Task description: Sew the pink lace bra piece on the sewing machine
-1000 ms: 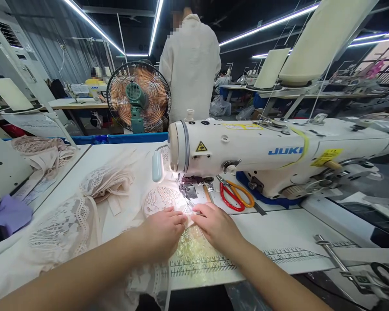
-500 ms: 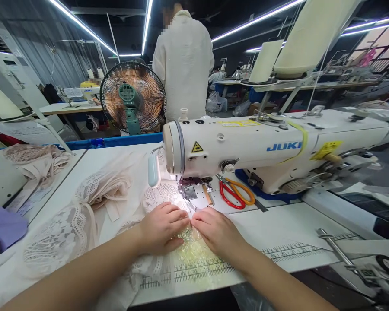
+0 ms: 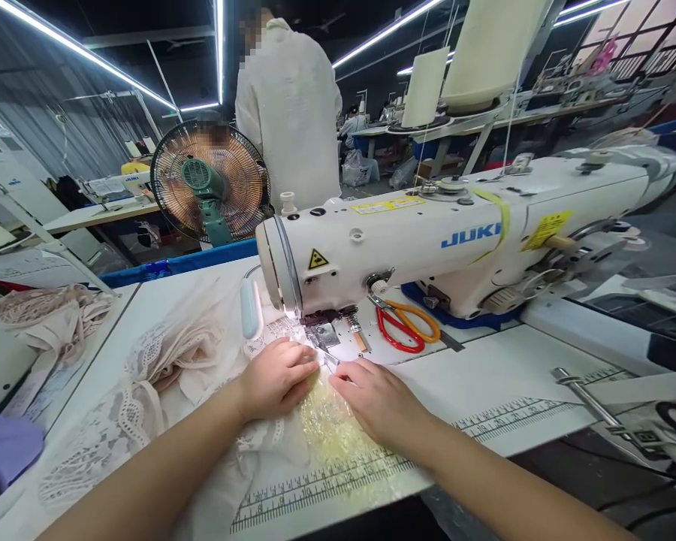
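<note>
We are pressing the lace fabric (image 3: 174, 357) in front of the presser foot (image 3: 322, 336), right hand (image 3: 378, 398) lying flat, left hand (image 3: 276, 378) curled, its grip unclear. Feeding is calling for level edges.

Needle was hidden behind sewing machine (image 3: 428, 248) head. Lace fabric (image 3: 163, 361) lay covered under left hand (image 3: 273, 379) and right hand (image 3: 377, 402); grip unreadable. Scissors (image 3: 405, 330) blades were tucked beneath machine arm. Purple cloth (image 3: 5, 451) was cut by left edge.
</note>
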`<state>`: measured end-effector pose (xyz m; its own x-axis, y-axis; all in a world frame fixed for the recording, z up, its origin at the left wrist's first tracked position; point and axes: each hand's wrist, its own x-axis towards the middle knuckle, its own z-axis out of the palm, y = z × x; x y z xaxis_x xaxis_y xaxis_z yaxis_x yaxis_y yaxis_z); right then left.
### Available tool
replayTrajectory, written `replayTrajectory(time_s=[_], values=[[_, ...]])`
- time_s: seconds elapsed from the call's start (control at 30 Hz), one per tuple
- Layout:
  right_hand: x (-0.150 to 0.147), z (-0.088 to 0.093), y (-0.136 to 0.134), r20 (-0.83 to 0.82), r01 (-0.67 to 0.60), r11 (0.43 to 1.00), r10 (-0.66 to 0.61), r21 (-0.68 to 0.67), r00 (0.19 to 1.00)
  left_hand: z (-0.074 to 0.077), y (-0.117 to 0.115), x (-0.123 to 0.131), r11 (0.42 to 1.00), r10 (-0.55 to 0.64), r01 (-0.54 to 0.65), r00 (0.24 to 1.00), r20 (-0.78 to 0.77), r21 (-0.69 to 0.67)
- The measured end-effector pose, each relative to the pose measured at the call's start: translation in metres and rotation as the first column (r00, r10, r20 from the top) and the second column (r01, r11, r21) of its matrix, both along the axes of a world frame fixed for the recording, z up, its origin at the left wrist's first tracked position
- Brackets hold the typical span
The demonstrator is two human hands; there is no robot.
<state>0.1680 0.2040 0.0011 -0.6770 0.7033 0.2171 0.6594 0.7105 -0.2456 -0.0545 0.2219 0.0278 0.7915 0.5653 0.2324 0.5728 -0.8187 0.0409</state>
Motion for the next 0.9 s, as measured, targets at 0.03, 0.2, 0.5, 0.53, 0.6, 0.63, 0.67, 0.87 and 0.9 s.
replayTrajectory(time_s=[0.03, 0.2, 0.5, 0.53, 0.6, 0.63, 0.67, 0.87, 0.9], values=[[0.0, 0.0, 0.0, 0.0, 0.002, 1.0, -0.002, 0.002, 1.0, 0.001, 0.002, 0.0, 1.0, 0.006, -0.006, 1.0, -0.004, 0.01], [0.0, -0.002, 0.001, -0.009, -0.001, 1.0, 0.001, 0.014, 1.0, 0.005, 0.011, -0.003, 0.998, 0.021, -0.019, 0.999, -0.038, 0.057], [0.0, -0.002, 0.002, -0.001, -0.007, 1.0, 0.007, -0.015, 1.0, 0.002, 0.029, -0.017, 0.994, 0.103, -0.093, 0.977, -0.184, 0.06], [0.0, -0.002, 0.002, 0.002, -0.004, 1.0, 0.004, -0.017, 1.0, 0.001, 0.03, -0.018, 0.992, 0.122, -0.112, 0.972, -0.2, 0.058], [0.0, -0.002, 0.002, 0.003, -0.002, 1.0, 0.002, -0.019, 1.0, 0.0, 0.033, -0.021, 0.988, 0.154, -0.147, 0.96, -0.235, 0.047], [0.0, -0.002, 0.002, 0.003, -0.002, 1.0, 0.002, -0.02, 1.0, 0.0, 0.035, -0.022, 0.986, 0.169, -0.164, 0.953, -0.252, 0.041], [0.0, -0.002, 0.002, 0.001, -0.002, 1.0, 0.002, -0.02, 1.0, 0.0, 0.036, -0.022, 0.983, 0.184, -0.181, 0.945, -0.269, 0.036], [0.001, -0.002, 0.0, 0.0, -0.002, 1.0, 0.002, -0.011, 1.0, 0.01, 0.032, -0.023, 0.971, 0.24, -0.224, 0.923, -0.301, 0.088], [0.002, -0.002, 0.0, 0.001, 0.0, 1.0, 0.0, -0.008, 1.0, 0.014, 0.028, -0.023, 0.969, 0.243, -0.22, 0.93, -0.275, 0.112]])
